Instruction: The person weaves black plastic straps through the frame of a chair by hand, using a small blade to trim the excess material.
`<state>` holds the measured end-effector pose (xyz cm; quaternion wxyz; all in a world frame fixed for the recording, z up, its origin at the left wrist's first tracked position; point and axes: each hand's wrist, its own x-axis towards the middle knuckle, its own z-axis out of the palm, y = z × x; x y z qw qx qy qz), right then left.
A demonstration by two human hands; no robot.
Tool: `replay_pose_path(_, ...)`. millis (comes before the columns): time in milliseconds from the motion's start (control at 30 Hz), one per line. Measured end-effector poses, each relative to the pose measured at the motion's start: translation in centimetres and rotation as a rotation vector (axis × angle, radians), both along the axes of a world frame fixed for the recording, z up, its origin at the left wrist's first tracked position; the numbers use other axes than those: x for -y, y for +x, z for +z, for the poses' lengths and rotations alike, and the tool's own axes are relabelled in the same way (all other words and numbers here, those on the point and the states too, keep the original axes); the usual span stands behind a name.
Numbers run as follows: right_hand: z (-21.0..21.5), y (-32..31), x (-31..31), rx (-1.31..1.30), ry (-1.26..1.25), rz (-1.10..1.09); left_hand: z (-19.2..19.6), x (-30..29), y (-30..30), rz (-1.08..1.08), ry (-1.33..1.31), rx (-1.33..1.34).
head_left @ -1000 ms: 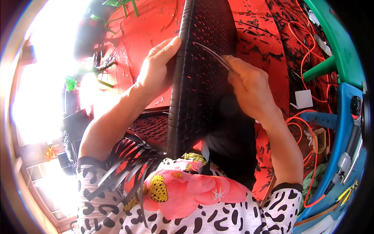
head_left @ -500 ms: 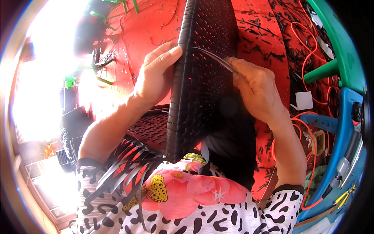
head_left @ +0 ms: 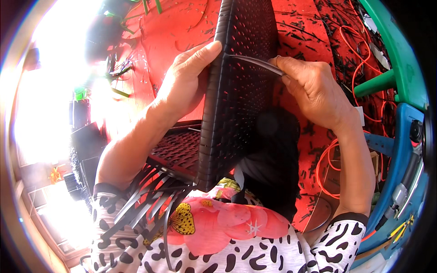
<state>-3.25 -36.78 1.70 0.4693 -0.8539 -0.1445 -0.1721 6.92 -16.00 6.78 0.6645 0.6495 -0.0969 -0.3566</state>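
A dark brown woven wicker panel (head_left: 241, 123) stands upright before me, its wrapped edge facing my chest. My left hand (head_left: 186, 75) is closed on this edge, thumb against the rim and fingers partly hidden at the panel's left side. In a pinch, my right hand (head_left: 314, 91) holds a flat dark strip (head_left: 259, 63), which runs taut to the weave near the edge, close to my left thumb. A second woven section (head_left: 177, 152) lies lower, to the left of the panel. Several loose strip ends (head_left: 141, 200) hang from it over my left sleeve.
Black strip scraps (head_left: 305, 32) litter the red floor (head_left: 182, 22). To the right stand a green plastic stool (head_left: 405, 50) and a blue plastic stool (head_left: 396, 159). A grey-black hand tool (head_left: 403, 193) and yellow-handled cutters (head_left: 401, 231) lie on the blue one. An orange hose (head_left: 325, 170) loops nearby.
My right hand has moved right with the strip, which now runs straighter. My left hand has slid slightly up along the edge, and the panel has shifted a little to the right.
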Motion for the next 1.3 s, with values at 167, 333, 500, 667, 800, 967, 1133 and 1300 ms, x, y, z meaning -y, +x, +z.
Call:
replay_pose_path(167,-1.5,-0.9,-1.6,0.086,-0.036,-0.107,0.4,-0.4,1.0,-0.101,0.102,0.053)
replay_pose_path(333,-3.3,-1.3,-3.9,0.016,0.227,-0.233,0.6,0.0,0.9,-0.118,0.082,0.096)
replay_pose_path(500,-2.3,-1.2,-4.0,-0.073,0.272,-0.23,0.3,-0.5,1.5,-0.137,0.122,0.107)
replay_pose_path(667,-1.7,-1.3,-4.2,-0.122,0.334,-0.218,0.7,-0.3,1.2,-0.157,0.102,0.089)
replay_pose_path(800,-1.3,-0.8,-4.2,-0.119,0.369,-0.167,0.4,-0.2,1.0,-0.136,0.031,0.063)
replay_pose_path(967,-1.3,-0.8,-4.6,-0.015,0.366,-0.168,-0.8,-0.7,1.3,-0.043,-0.073,-0.107)
replay_pose_path(1133,-1.9,-1.3,-4.7,-0.109,0.333,-0.26,-0.4,-0.1,2.2,-0.108,-0.05,-0.189)
replay_pose_path(1300,-1.9,-1.1,-4.4,-0.088,0.275,-0.25,-0.3,0.2,1.8,-0.053,0.037,-0.097)
